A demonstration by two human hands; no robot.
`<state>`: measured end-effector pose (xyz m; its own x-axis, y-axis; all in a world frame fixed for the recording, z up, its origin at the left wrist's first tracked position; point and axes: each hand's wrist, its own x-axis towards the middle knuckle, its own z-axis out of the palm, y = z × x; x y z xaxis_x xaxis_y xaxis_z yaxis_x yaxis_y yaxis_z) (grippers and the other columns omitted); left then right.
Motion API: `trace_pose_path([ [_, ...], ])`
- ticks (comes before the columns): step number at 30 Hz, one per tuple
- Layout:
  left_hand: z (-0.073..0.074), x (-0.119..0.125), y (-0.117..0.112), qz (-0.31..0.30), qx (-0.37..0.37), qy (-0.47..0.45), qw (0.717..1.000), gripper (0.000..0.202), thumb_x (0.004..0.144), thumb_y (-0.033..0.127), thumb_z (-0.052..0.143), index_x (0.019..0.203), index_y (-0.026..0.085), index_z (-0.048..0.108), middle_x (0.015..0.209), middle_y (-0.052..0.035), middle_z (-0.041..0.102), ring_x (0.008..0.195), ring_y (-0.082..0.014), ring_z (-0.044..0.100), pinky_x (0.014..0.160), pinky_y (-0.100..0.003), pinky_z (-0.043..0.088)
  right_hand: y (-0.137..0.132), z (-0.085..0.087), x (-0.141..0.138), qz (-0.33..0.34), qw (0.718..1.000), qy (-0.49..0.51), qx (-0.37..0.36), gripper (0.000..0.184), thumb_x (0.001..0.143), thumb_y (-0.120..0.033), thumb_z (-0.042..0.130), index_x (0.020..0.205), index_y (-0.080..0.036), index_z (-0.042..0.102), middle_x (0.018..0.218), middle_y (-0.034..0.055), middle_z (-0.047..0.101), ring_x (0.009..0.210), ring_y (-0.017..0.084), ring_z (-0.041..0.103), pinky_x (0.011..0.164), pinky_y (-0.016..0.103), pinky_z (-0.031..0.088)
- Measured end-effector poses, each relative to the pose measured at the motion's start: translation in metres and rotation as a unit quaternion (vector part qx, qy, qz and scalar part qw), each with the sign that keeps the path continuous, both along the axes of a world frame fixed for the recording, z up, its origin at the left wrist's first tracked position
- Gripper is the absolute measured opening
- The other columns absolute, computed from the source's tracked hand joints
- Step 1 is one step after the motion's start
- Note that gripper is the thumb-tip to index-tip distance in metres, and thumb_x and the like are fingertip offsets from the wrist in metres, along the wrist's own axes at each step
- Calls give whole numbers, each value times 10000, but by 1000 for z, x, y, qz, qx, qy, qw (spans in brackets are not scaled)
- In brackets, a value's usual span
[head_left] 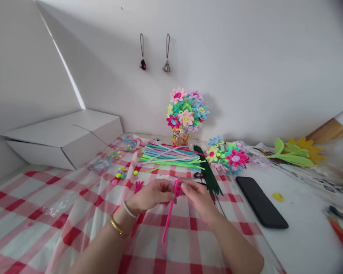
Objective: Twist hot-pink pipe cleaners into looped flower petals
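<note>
Pinched between my two hands is a bright pink pipe cleaner [167, 224], bent into small loops at the top, its straight tail hanging down toward the cloth. My left hand [156, 195], with a white band and a gold bracelet on the wrist, is closed on the looped part from the left. From the right, the thumb and fingers of my right hand [198, 198] close on the same loops. More pink pipe cleaners [138, 186] lie partly hidden behind my left hand. Black-handled scissors [199, 176] rest just beyond my right hand.
A pile of pastel pipe cleaners [171, 156] and dark green stems [207, 171] lie ahead. Small pompoms [121, 174] are scattered left, near a white box [65, 137]. A flower bouquet [187, 110] stands at the wall. A black phone [261, 201] lies right.
</note>
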<state>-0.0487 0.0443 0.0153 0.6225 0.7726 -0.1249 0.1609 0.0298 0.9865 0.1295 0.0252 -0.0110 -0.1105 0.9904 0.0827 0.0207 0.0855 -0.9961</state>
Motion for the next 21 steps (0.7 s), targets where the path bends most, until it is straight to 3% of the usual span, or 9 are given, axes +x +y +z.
trace_pose_path([
  [2, -7, 8, -3, -30, -57, -41, 997, 140, 685, 252, 589, 652, 150, 500, 549, 20, 529, 434, -64, 418, 431, -203, 295, 0, 1, -1, 7, 997, 74, -25, 237, 712, -400, 643, 802, -181, 659, 738, 21, 638, 721, 165, 568, 702, 293, 439],
  [6, -12, 12, -4, -16, -117, -98, 988, 167, 628, 206, 651, 729, 153, 530, 543, 48, 504, 384, -51, 396, 386, -194, 270, 2, 1, 1, -30, 989, 139, -41, 184, 661, -352, 701, 732, -188, 654, 663, -11, 603, 641, 128, 531, 665, 267, 419],
  [12, -1, 5, -1, -4, -109, -58, 992, 189, 648, 297, 668, 647, 119, 605, 524, 6, 543, 394, -52, 388, 405, -207, 257, 6, 3, 8, -86, 985, 145, -18, 145, 646, -303, 715, 680, -184, 640, 628, -31, 565, 615, 111, 483, 650, 258, 375],
  [15, -1, 3, -1, -23, -124, -70, 990, 176, 672, 291, 653, 670, 117, 632, 543, -15, 570, 425, -65, 410, 433, -215, 265, 4, 5, 8, -98, 987, 131, -4, 187, 655, -292, 697, 569, -179, 575, 545, -49, 485, 559, 101, 422, 598, 251, 342],
  [21, -5, -2, 0, -48, -169, -100, 979, 157, 679, 268, 640, 665, 112, 651, 536, -29, 571, 468, -91, 460, 455, -217, 268, 5, 7, 6, -66, 976, 208, -22, 324, 664, -263, 644, 437, -186, 427, 461, -53, 367, 486, 95, 344, 524, 255, 317],
])
